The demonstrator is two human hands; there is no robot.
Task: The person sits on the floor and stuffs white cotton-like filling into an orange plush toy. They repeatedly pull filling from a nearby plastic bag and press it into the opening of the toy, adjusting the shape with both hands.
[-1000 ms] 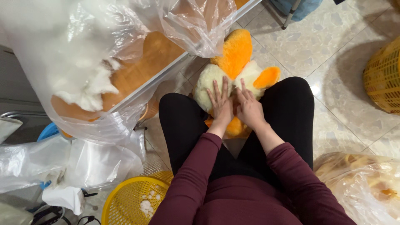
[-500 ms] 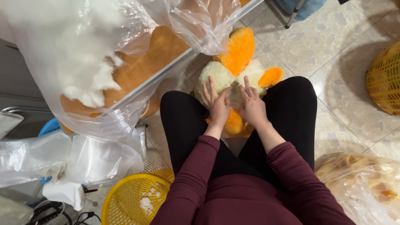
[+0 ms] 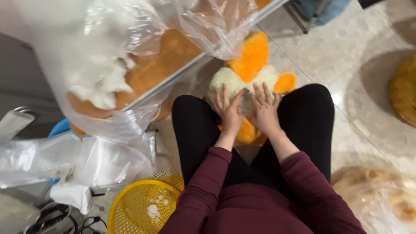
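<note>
A plush toy in cream, yellow and orange sits between my knees, which are in black trousers. My left hand lies flat on its cream body with the fingers spread. Beside it, my right hand presses on the same spot, fingers also apart. Neither hand wraps around the toy; both rest on its surface. My sleeves are dark red.
A large clear plastic bag with white stuffing and orange plush hangs at the upper left. A yellow mesh basket stands at my left side. Another woven basket is at the right edge, a bagged plush at lower right.
Both hands have slid slightly up the toy's cream body and spread flatter. The view has shifted a little.
</note>
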